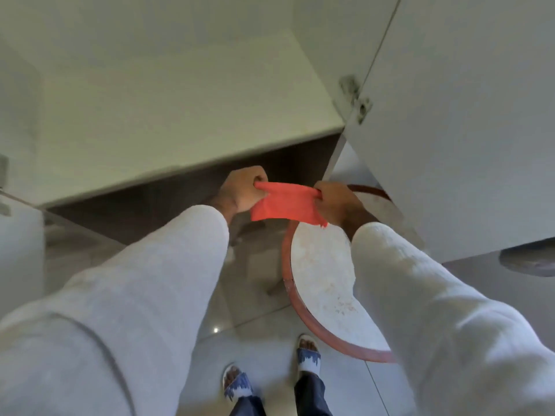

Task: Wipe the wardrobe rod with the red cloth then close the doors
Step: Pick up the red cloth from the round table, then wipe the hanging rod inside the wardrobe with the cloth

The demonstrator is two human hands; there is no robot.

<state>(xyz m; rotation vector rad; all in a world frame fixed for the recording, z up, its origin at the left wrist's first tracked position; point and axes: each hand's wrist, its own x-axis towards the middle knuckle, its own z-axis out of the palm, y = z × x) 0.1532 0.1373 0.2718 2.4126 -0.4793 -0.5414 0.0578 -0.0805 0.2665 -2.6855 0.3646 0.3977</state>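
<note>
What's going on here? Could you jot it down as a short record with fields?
left hand: shut on one end of the red cloth
right hand: shut on the other end
cloth: stretched between both hands, in front of the wardrobe
wardrobe door: open, at right
wardrobe rod: not in view
round table: pale top, reddish rim, beneath the right arm
person: standing on a tiled floor, light sleeves, sandals

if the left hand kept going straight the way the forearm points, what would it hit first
Probably the dark recess under the shelf edge; the left hand, gripping the cloth, already looks close to it, though depth is unclear.
</note>
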